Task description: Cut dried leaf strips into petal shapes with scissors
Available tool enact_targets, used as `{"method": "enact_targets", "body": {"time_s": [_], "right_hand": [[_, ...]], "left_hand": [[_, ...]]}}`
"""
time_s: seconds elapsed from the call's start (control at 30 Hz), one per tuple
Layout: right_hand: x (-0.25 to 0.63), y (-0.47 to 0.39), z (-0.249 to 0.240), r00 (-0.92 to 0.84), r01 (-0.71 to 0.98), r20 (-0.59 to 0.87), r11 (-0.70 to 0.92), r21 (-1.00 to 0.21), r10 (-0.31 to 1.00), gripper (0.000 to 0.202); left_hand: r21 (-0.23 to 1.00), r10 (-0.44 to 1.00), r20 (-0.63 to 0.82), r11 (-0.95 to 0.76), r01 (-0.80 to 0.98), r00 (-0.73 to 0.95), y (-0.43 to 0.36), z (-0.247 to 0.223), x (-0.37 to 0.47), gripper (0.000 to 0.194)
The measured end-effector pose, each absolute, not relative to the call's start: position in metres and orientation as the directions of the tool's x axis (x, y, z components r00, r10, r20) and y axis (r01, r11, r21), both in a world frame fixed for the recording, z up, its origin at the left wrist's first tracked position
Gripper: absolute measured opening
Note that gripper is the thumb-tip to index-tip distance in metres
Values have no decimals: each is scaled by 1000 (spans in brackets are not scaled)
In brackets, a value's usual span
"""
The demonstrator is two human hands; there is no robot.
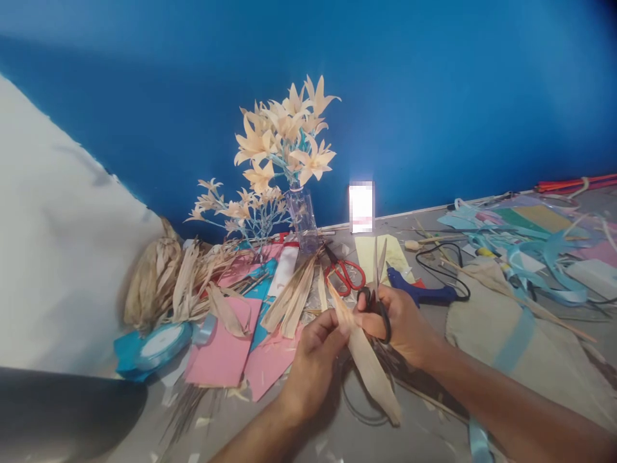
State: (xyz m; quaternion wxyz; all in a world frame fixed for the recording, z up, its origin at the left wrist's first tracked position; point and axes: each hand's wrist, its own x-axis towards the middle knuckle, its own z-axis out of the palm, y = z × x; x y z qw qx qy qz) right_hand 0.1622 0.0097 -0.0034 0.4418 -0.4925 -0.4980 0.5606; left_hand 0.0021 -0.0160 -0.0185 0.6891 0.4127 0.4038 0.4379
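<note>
A pale dried corn husk strip point(370, 370) is pinched between the thumb and fingers of my left hand point(318, 350). Its narrow upper end points away from me and its wide end hangs down to the right. My right hand point(402, 325) holds black-handled scissors point(380, 260), blades upward and slightly apart, while its thumb and a finger also touch the husk beside my left fingertips. Just beyond my hands lie red-handled scissors point(344, 276) and a blue glue gun point(419, 290) with a black cord. More husk strips point(292, 302) lie left of them.
Husk-coloured flowers point(289, 128) stand in a clear vase point(303, 218) against the blue wall point(457, 96). At left are a husk bundle point(152, 283), pink paper point(224, 350) and a blue ribbon spool point(164, 344). Blue ribbon point(544, 270) and cloth point(520, 360) lie at right.
</note>
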Motion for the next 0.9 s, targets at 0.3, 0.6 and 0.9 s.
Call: {"method": "enact_targets", "body": {"time_s": [0.3,0.6,0.9], "right_hand": [[157,10,-9,-39,-9,-129,-130,-992,991,22],[167,11,-5,-438,206,-118,-28,-978,891,50],[157,7,-29,-544,234,-248,-139,-962,801,59]], "left_hand": [[903,946,-254,307,-300,202,-17,-24,3,24],[935,981,-176,142,-325,-80,-8,-7,-6,29],[937,983,-174,148,-315,-54,-11,-8,-2,28]]}}
